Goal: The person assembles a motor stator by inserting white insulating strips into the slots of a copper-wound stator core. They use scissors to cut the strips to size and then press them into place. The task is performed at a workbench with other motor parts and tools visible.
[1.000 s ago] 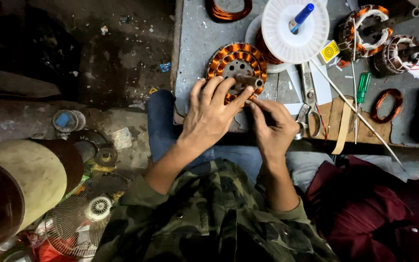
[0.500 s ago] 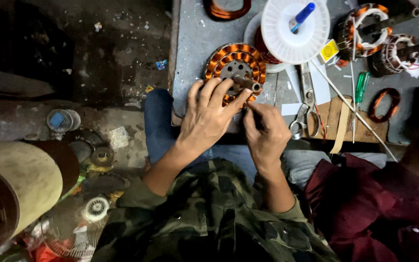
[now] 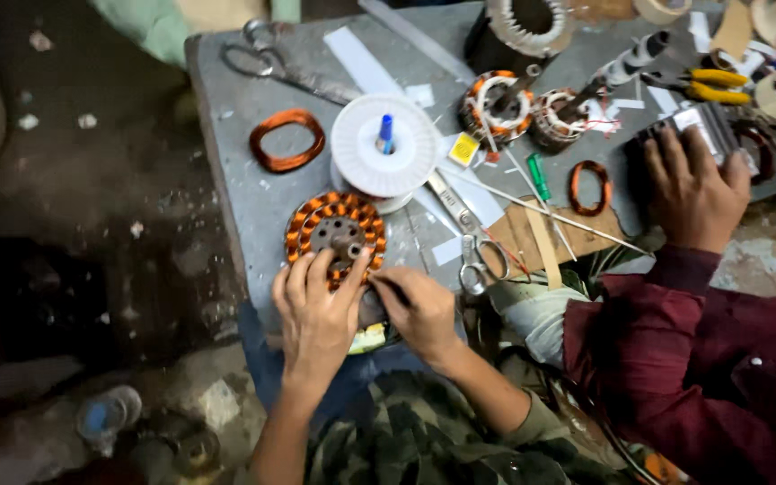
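Winding work on copper-wound stator (image 3: 334, 235): left hand (image 3: 316, 310) splayed flat steadying it; right hand (image 3: 417, 310), at its five o'clock, pinches closed, object unseen. Next needs fine fingertip control.

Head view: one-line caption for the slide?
Both hands, left hand and right hand, work on a copper-wound stator at the edge of a cluttered grey bench; a co-worker's hand rests nearby.

Item: round motor stator (image 3: 335, 235) | Look: ring of copper-orange wire coils around a grey metal core with a centre hole | Pose: lying flat, face up | Place: near front edge of the grey worktable (image 3: 226, 153), just below a white spool | State: lower rim covered by fingers, partly hidden
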